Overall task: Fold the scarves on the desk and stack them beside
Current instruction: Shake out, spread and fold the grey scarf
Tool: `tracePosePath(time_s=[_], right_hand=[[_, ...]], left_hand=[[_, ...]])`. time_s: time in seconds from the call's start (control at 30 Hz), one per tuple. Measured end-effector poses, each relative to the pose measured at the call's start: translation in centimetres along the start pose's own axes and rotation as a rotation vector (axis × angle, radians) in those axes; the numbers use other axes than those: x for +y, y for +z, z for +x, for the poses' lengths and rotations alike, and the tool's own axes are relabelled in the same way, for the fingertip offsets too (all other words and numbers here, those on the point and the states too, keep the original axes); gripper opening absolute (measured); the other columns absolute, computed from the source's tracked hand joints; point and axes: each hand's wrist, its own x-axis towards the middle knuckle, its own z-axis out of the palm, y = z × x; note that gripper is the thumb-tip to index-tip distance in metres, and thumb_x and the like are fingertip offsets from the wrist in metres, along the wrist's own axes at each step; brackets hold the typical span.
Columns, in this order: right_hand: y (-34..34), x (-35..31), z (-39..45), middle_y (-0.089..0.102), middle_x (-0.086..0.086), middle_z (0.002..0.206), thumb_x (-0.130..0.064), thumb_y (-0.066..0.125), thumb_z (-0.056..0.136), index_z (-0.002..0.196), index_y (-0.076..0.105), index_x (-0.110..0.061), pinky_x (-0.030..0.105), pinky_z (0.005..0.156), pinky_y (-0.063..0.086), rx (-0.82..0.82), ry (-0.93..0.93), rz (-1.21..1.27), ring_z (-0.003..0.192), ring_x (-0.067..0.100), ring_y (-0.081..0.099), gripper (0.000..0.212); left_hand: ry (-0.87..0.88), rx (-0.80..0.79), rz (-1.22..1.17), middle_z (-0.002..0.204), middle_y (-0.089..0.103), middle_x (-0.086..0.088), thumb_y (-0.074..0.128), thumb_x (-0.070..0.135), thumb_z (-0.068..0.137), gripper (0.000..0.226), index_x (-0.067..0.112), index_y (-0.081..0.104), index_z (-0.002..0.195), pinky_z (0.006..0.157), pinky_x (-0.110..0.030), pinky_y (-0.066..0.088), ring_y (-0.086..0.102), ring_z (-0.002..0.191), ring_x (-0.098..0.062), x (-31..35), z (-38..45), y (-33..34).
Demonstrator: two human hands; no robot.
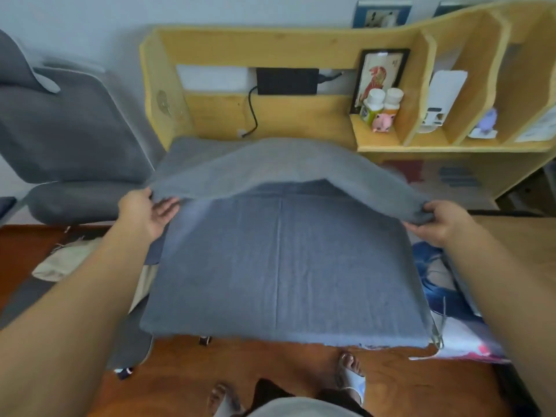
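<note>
A grey scarf [282, 266] lies spread over the bench [511, 236], its far half lifted and arched over the near half, with a straight crease down the middle. The left hand [147, 210] holds the raised edge at its left corner, fingers [167, 206] loosely extended beneath the cloth, while the right hand [442, 222] pinches the right corner with curled fingers. On the wooden shelf [376, 136] behind stand two white-capped bottles [380, 105] whose labels are too blurred to read, beside a framed picture [380, 73] and a pink figurine [381, 121].
</note>
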Motion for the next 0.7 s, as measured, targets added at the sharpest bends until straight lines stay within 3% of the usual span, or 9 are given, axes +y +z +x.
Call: tracePosePath(time_s=[0.1, 0.17, 0.23, 0.3, 0.37, 0.47, 0.57, 0.63, 0.7], right_hand=[[-2.6, 3.8, 3.2, 0.051, 0.017, 0.135, -0.010, 0.033, 0.109, 0.099, 0.050, -0.006, 0.040, 0.098, 0.052, 0.078, 0.117, -0.161, 0.134, 0.030, 0.050, 0.021], [-4.4, 6.4, 5.6, 0.052, 0.015, 0.138, -0.012, 0.034, 0.109, 0.115, 0.053, -0.006, 0.037, 0.065, 0.061, 0.112, 0.169, -0.241, 0.131, 0.032, 0.053, 0.020], [-5.9, 8.5, 7.4, 0.053, 0.011, 0.136, -0.013, 0.037, 0.108, 0.124, 0.055, -0.007, 0.036, 0.044, 0.056, 0.118, 0.179, -0.295, 0.107, 0.032, 0.068, 0.025], [-7.0, 9.8, 7.9, 0.054, 0.011, 0.128, -0.011, 0.038, 0.107, 0.117, 0.056, -0.011, 0.032, 0.059, 0.059, 0.113, 0.162, -0.305, 0.108, 0.030, 0.068, 0.021], [-8.2, 10.6, 7.6, 0.060, 0.008, 0.117, -0.006, 0.040, 0.105, 0.104, 0.057, -0.017, 0.029, 0.066, 0.060, 0.087, 0.064, -0.334, 0.100, 0.025, 0.065, 0.020], [-11.0, 11.4, 6.0, 0.070, 0.005, 0.086, 0.000, 0.051, 0.095, 0.104, 0.068, -0.012, 0.027, 0.058, 0.051, 0.125, -0.204, -0.604, 0.072, 0.021, 0.059, 0.023], [-15.6, 12.6, 3.1, 0.072, 0.021, 0.106, -0.012, 0.059, 0.092, 0.113, 0.072, -0.008, 0.041, 0.083, 0.052, 0.499, -0.359, -1.067, 0.099, 0.042, 0.066, 0.025], [-18.6, 14.3, 1.3, 0.069, 0.024, 0.114, -0.003, 0.057, 0.092, 0.112, 0.069, -0.005, 0.041, 0.088, 0.046, 0.567, -0.357, -1.142, 0.109, 0.043, 0.062, 0.024], [-20.5, 16.3, 0.3, 0.068, 0.020, 0.108, -0.001, 0.057, 0.089, 0.104, 0.069, -0.007, 0.039, 0.084, 0.044, 0.560, -0.380, -1.133, 0.104, 0.040, 0.061, 0.019]], left_hand=[[-0.128, 0.080, 0.182, 0.146, 0.056, -0.005, 0.026, 0.021, 0.113, 0.040, 0.019, 0.048, 0.146, 0.109, -0.043, 0.044, 0.057, 0.130, -0.028, -5.4, 1.4, -2.3], [-0.195, 0.123, 0.269, 0.149, 0.054, -0.008, 0.032, 0.017, 0.112, 0.038, 0.017, 0.048, 0.147, 0.103, -0.043, 0.046, 0.054, 0.133, -0.030, -8.5, 2.5, -3.7], [-0.215, 0.162, 0.345, 0.149, 0.053, -0.010, 0.040, 0.015, 0.109, 0.034, 0.016, 0.050, 0.141, 0.103, -0.044, 0.046, 0.055, 0.129, -0.028, -11.1, 2.8, -4.1], [-0.075, 0.249, 0.525, 0.150, 0.048, -0.005, 0.050, 0.017, 0.106, 0.043, 0.013, 0.041, 0.148, 0.106, -0.043, 0.042, 0.052, 0.130, -0.026, -13.6, 2.3, -4.2], [0.171, 0.296, 0.895, 0.158, 0.031, -0.010, 0.061, 0.021, 0.099, 0.069, 0.012, 0.026, 0.157, 0.114, -0.046, 0.034, 0.039, 0.140, -0.031, -16.2, 0.4, -4.1], [0.378, -0.001, 1.381, 0.168, 0.007, -0.018, 0.061, 0.031, 0.099, 0.071, 0.022, 0.028, 0.160, 0.123, -0.053, 0.024, 0.018, 0.152, -0.040, -20.9, -3.4, -2.5], [0.595, -0.392, 1.701, 0.160, 0.030, -0.029, 0.046, 0.046, 0.097, 0.060, 0.021, 0.049, 0.152, 0.118, -0.059, 0.032, 0.031, 0.144, -0.050, -26.2, -6.2, -0.8], [0.589, -0.480, 1.793, 0.155, 0.039, -0.029, 0.041, 0.052, 0.091, 0.066, 0.020, 0.055, 0.148, 0.111, -0.065, 0.038, 0.038, 0.139, -0.054, -28.6, -7.1, 0.0], [0.535, -0.447, 1.886, 0.164, 0.029, -0.020, 0.051, 0.050, 0.097, 0.066, 0.025, 0.040, 0.157, 0.116, -0.064, 0.029, 0.025, 0.148, -0.049, -29.7, -7.8, 0.1]])
